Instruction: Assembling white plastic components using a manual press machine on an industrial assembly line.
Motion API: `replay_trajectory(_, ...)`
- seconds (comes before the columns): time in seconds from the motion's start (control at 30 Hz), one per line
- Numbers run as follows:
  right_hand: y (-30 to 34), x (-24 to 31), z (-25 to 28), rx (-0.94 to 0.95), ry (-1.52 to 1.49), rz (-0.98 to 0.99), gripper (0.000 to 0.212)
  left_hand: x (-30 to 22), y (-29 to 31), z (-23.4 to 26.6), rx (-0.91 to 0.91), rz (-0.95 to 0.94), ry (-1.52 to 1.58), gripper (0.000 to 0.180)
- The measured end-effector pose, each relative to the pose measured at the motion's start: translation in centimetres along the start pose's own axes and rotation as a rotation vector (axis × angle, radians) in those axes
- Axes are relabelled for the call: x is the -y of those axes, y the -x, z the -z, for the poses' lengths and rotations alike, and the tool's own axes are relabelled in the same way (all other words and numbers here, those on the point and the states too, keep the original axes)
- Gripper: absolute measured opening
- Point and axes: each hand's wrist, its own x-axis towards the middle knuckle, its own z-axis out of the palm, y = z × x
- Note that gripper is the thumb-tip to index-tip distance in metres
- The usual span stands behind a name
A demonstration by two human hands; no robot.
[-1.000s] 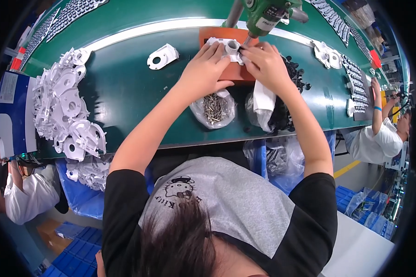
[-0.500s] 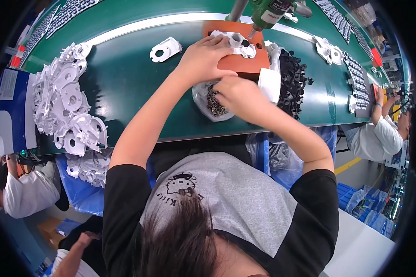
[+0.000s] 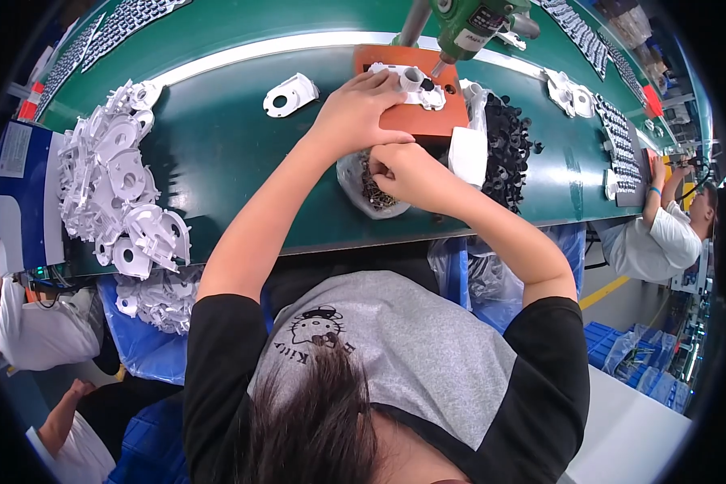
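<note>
My left hand point(image 3: 361, 111) lies over the left end of a white plastic part point(image 3: 427, 95), its fingers stretched out and its thumb along the front edge of an orange fixture block point(image 3: 436, 121). That part sits on the block and has a round upright collar and a small black piece on it. Just in front, my right hand point(image 3: 409, 172) is over a clear plastic bag of small screws point(image 3: 373, 192). Its fingers are curled together at the screws; what they pinch is hidden. A green screwdriving machine head point(image 3: 466, 32) with a metal tip stands above the fixture.
White plastic parts point(image 3: 121, 177) form a heap at left; one white housing point(image 3: 290, 95) lies alone. Black pieces point(image 3: 508, 153) are piled right of a white box point(image 3: 468, 155). Blue lined bins point(image 3: 149, 347) sit below the table edge. Other people point(image 3: 661, 230) work at both sides.
My right hand has shifted slightly and its fingers are more curled over the screws. My left hand stays on the white part. The view has moved a little.
</note>
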Motion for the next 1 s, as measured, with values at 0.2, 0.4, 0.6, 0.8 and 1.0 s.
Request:
replay_trajectory(0.2, 1.6, -0.5, 0.7, -0.012, 0.123, 0.037, 0.02, -0.2, -0.3, 0.1, 0.016, -0.001, 0.029, 0.058)
replay_trajectory(0.4, 1.9, -2.5, 8.5, -0.252, 0.133, -0.089, 0.018, 0.1, 0.1, 0.2, 0.039, 0.024, 0.012, 0.057)
replay_trajectory(0.6, -0.5, -7.4, 9.6, -0.547, -0.234, -0.251, 0.022, -0.5, -0.3, 0.5, 0.039, 0.021, 0.036, 0.056)
replay_trajectory(0.8, -2.4, -8.8, 8.2, -0.578, -0.062, -0.212, 0.024, -0.2, 0.0, 0.0, -0.028, -0.002, 0.038, 0.054)
replay_trajectory(1.0, -3.2, -9.0, 7.7, -0.614, -0.103, -0.217, 0.024, -0.3, 0.0, -0.1, -0.043, -0.003, 0.03, 0.053)
